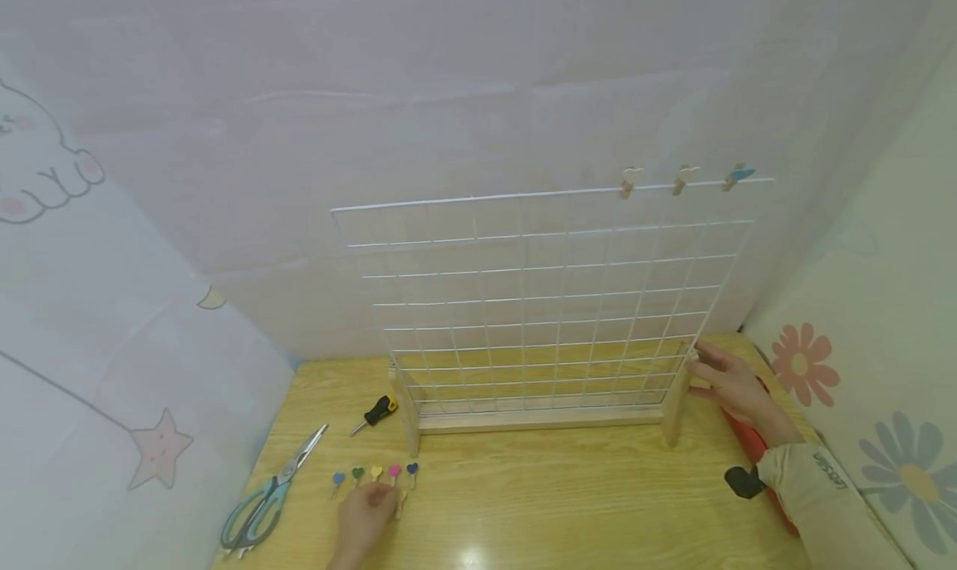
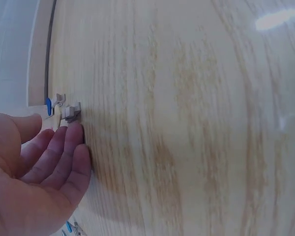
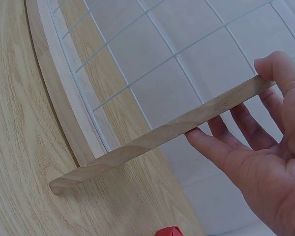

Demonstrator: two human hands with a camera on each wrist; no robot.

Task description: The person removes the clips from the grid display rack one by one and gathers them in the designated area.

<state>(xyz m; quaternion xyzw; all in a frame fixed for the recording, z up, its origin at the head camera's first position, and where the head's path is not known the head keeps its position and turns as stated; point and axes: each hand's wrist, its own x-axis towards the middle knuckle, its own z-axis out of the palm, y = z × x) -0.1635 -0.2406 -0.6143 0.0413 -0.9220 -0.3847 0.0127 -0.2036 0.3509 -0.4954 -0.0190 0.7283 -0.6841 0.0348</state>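
A white wire grid [image 1: 523,304] stands upright in a wooden base [image 1: 538,420]. My right hand [image 1: 736,387] grips the upper end of the wooden side post [image 3: 152,137], thumb on one face and fingers against the other. My left hand [image 1: 364,516] is low over the table, fingers slightly bent. Close to its fingertips lies a small wooden clothespin [image 2: 71,112]; whether they touch it is unclear. Just beyond is a row of heart clothespins, among them a pink one [image 1: 395,471] and a dark blue one [image 1: 412,469]. A blue-topped clothespin [image 1: 736,175] and two pale-heart ones clip the grid's top wire.
Scissors [image 1: 277,487] with teal handles lie at the table's left edge. A yellow-and-black screwdriver [image 1: 380,410] lies left of the base. Beside my right forearm are a red object [image 1: 743,433] and a black item [image 1: 744,482]. Patterned cloth walls enclose the wooden table [image 1: 561,495].
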